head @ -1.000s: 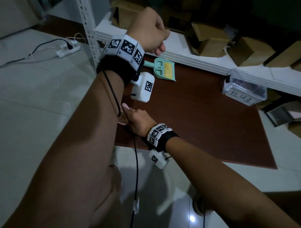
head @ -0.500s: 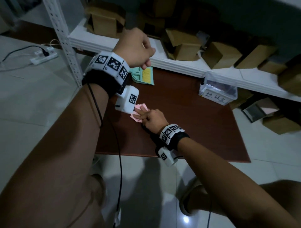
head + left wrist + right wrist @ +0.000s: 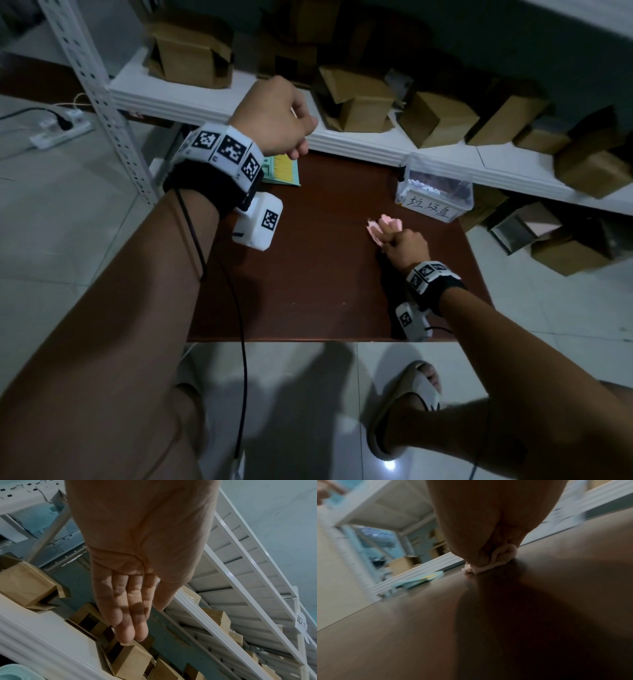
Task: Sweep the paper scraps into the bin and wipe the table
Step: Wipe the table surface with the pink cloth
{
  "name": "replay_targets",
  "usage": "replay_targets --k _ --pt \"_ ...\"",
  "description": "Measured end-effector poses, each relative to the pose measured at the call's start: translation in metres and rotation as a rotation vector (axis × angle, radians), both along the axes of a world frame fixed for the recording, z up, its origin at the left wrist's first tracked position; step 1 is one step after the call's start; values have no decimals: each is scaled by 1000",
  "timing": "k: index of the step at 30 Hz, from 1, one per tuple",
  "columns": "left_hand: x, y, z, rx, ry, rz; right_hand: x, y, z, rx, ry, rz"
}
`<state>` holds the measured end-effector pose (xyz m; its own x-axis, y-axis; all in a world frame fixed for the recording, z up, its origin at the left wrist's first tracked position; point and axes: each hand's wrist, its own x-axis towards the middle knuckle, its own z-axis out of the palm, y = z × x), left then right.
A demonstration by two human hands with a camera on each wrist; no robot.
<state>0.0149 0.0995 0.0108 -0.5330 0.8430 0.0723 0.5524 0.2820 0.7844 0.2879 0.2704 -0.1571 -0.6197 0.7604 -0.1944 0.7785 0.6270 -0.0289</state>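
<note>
Scraps look binned (image 3: 433,190), table (image 3: 308,274) mid-wipe: right hand (image 3: 406,245) grips pink cloth (image 3: 382,228); left hand (image 3: 274,113) idle, fingers relaxed, empty.

Storeroom: shelving (image 3: 219,99) stacked with cartons (image 3: 438,118)

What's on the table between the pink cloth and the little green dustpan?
Nothing: in the head view only bare brown table runs from the pink cloth in the right hand to the green dustpan.
</note>
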Motion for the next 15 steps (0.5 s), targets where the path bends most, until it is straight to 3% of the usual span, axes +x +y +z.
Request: replay_targets --k 9,15 --pt "7 7 0 -13 7 -2 68 51 -22 43 34 -243" --pt "11 9 0 -16 -5 -7 78 72 -31 21 47 -307"
